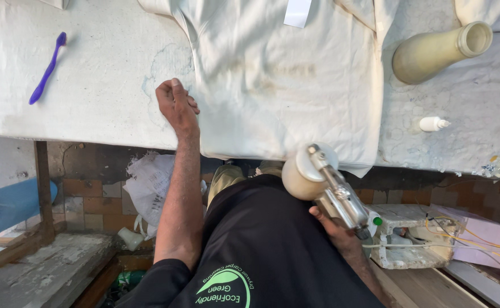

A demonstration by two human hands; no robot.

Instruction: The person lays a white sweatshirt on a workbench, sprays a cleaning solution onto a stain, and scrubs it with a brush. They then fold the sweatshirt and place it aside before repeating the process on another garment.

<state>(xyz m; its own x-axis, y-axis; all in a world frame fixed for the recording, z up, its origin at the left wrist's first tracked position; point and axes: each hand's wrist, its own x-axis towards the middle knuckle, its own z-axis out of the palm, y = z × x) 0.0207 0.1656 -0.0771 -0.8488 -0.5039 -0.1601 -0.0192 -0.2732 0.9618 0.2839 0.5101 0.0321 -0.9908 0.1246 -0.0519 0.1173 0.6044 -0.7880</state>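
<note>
we're prepping the stain: left hand [176, 105] flat, open, pinning the white garment [284, 80] on the table [90, 85]; right hand [333, 225] grips the spray gun [324, 182] near the edge. next, by our guess: lift & aim at the mid-cloth marks.

Table [90, 108] covered in stained white cloth, with the items lying on it.
A white garment [284, 80] is spread across the middle, its hem hanging over the near edge. A purple toothbrush [48, 68] lies far left; a cream bottle [438, 51] lies on its side far right, a small white dropper bottle [432, 123] nearer.
</note>
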